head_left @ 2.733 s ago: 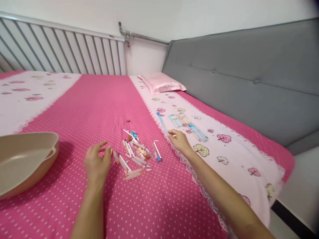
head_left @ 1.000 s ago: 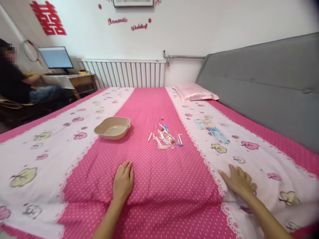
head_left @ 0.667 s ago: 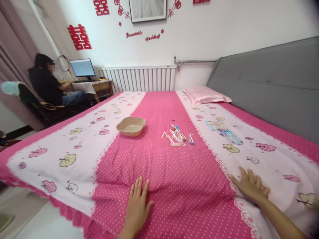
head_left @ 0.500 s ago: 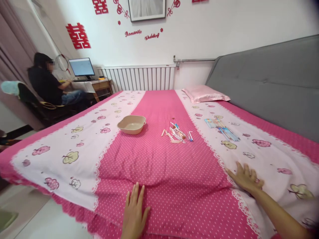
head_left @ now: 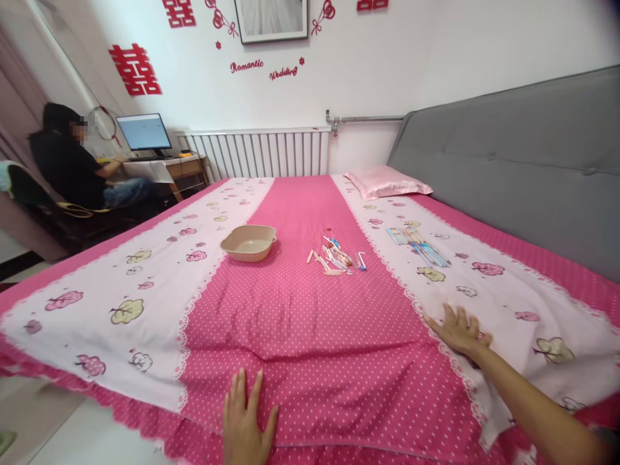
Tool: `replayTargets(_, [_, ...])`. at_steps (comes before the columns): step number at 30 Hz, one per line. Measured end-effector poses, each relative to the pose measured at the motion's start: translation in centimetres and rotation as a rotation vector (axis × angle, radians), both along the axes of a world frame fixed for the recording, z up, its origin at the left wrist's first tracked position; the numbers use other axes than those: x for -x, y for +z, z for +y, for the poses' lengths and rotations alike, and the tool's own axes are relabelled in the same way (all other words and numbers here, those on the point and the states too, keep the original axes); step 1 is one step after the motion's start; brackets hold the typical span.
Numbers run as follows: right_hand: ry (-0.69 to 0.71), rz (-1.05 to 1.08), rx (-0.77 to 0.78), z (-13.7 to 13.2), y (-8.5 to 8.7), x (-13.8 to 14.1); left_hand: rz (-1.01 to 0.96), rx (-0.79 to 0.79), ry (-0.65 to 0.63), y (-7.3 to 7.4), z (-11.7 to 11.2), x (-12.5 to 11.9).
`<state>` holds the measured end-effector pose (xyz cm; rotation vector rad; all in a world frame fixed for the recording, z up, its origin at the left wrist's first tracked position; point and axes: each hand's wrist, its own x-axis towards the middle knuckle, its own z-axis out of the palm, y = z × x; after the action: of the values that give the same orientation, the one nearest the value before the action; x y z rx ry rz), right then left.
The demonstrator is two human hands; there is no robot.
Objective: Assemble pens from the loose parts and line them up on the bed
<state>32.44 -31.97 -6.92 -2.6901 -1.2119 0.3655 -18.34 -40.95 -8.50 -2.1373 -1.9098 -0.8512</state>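
My left hand (head_left: 247, 420) lies with fingers spread on the pink dotted bedspread (head_left: 310, 323) at the near edge, holding nothing. Farther right, my right hand (head_left: 460, 330) rests open on the pale printed strip, its fingers also apart. Beyond both hands, a beige plastic basin (head_left: 249, 244) sits left of the middle. To its right lies a loose pile of slim sticks and small pieces (head_left: 336, 257), too small to name surely. On the right strip, two rows of slim blue and pale pen-like sticks (head_left: 419, 245) lie side by side.
A pink pillow (head_left: 387, 181) lies at the far right by the grey padded headboard (head_left: 508, 161). Against the wall stands a white radiator (head_left: 256, 154). At left a person (head_left: 68, 158) sits at a desk with a monitor (head_left: 144, 132).
The whole view has shifted slightly, so the bed's contents appear farther left. My right hand stays flat on the bedspread; my left hand appears a little lower and farther left.
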Motion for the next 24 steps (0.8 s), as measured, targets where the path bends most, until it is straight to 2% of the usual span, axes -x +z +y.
replayTargets(8, [0.006,-0.014,-0.017,0.2,-0.5,-0.4,0.031,-0.011,-0.006,-0.6,-0.5,-0.2])
replayTargets(11, [0.006,-0.023,-0.007,0.3,-0.8,-0.6,0.051,0.006,-0.033,-0.3,-0.6,-0.1])
replayTargets(13, [0.003,-0.030,-0.003,0.3,-0.8,-0.6,0.099,0.024,-0.110,0.3,-0.9,0.0])
replayTargets(16, [0.004,-0.034,-0.003,0.3,-0.8,-0.6,0.197,0.027,-0.340,1.2,-1.5,-0.1])
replayTargets(18, [0.004,-0.030,-0.003,0.2,-0.7,-0.6,0.238,0.023,-0.465,1.3,-2.0,-0.4])
replayTargets(21, [-0.002,-0.028,0.012,0.1,-0.5,-0.5,0.317,-0.003,-0.546,0.3,-2.6,-1.5])
replayTargets(24, [-0.028,-0.027,0.045,0.0,-0.2,-0.3,0.353,-0.058,-0.463,-1.4,-3.0,-2.7])
